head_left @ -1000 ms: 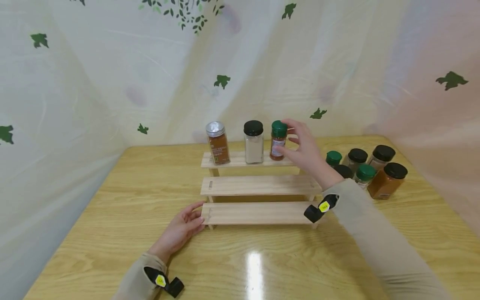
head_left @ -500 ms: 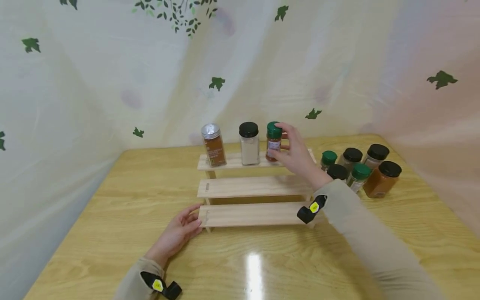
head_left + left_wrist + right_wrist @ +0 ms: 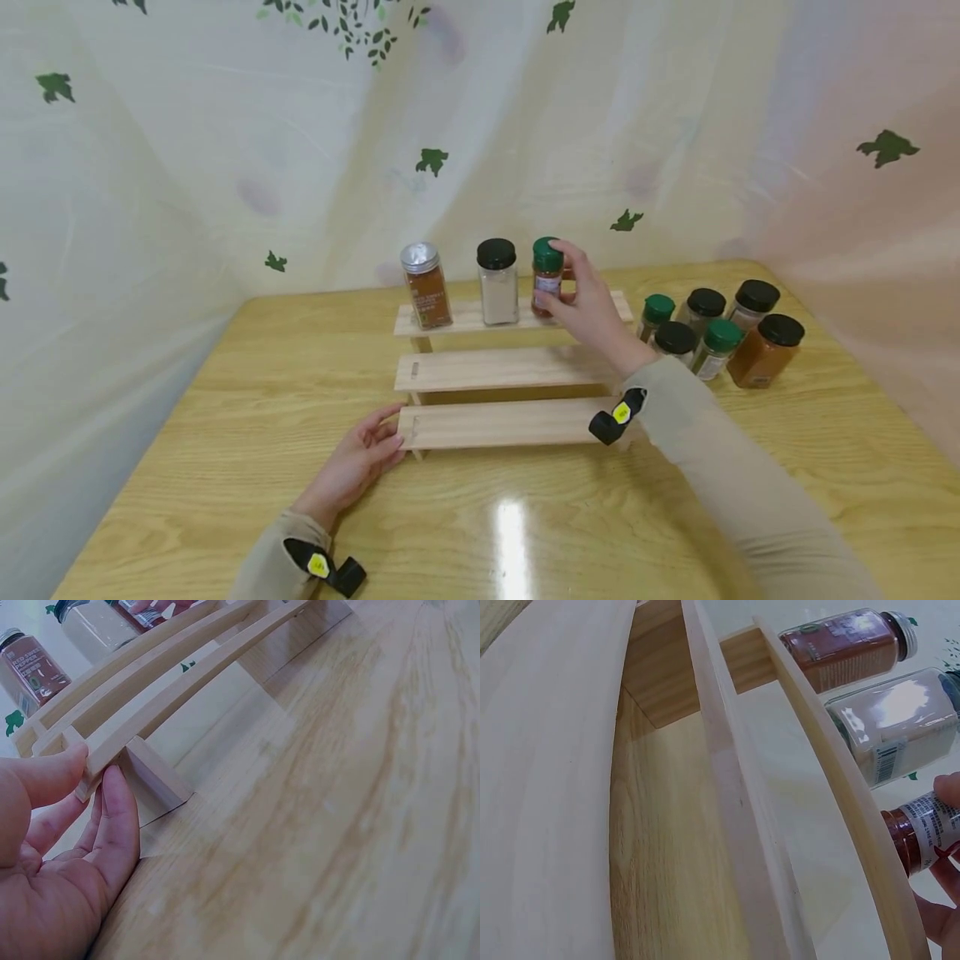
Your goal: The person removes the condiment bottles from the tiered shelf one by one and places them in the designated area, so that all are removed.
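Note:
My right hand grips a small green-lidded spice jar, with fingers at the lid and thumb across the label. The jar stands upright at the top tier of a three-tier wooden rack. In the right wrist view its red-brown contents show beyond the top board's edge. Left of it on that tier are a black-lidded jar of pale powder and a silver-lidded red pepper jar. My left hand pinches the left end of the lowest board, thumb above and fingers underneath, plain in the left wrist view.
Right of the rack, several more spice jars cluster on the wooden table, among them a large orange-brown jar and a green-lidded one. A white curtain with leaf prints hangs behind. The two lower tiers bear no jars.
The head view has shifted slightly, so the scene sits a little further left. Both hands keep their holds, and the green-lidded jar stays beside the black-lidded one.

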Tool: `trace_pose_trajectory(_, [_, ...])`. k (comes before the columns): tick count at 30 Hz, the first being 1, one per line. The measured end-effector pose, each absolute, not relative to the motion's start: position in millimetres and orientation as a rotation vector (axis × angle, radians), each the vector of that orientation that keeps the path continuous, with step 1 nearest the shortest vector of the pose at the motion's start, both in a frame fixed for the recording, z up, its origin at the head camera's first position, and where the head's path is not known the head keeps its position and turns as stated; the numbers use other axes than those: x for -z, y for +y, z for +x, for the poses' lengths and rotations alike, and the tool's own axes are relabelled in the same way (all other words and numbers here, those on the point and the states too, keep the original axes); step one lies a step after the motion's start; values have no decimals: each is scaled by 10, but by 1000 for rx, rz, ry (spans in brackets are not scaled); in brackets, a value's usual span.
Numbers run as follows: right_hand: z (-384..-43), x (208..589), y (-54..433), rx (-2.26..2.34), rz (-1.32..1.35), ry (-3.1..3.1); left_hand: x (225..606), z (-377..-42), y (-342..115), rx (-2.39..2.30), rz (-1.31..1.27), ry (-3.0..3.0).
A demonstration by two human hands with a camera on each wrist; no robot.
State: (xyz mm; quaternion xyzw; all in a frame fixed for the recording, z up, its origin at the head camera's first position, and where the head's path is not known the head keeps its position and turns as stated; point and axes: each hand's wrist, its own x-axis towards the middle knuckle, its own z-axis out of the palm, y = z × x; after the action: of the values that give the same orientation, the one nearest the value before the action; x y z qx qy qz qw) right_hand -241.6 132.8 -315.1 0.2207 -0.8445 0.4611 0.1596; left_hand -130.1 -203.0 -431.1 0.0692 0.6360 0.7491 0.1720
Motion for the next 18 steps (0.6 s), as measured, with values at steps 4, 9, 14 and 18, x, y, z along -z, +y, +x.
trace_pose_trajectory(4, [-2415, 3149, 1313, -1310, 623, -2423, 4276, -1299, -2009, -2063, 61, 1856])
trace_pose_trajectory(9, [-2404, 3143, 1289, -1298, 627, -2424, 4270, -1297, -2018, -2046, 20, 1857])
trace_pose_trajectory(14, [-2405, 3152, 1291, -1277, 615, -2428, 4271, -1297, -2021, -2059, 52, 1841])
trace_pose_trajectory(18, [-2408, 3156, 1301, -1259, 611, -2414, 4264, -1310, -2010, -2067, 65, 1841])
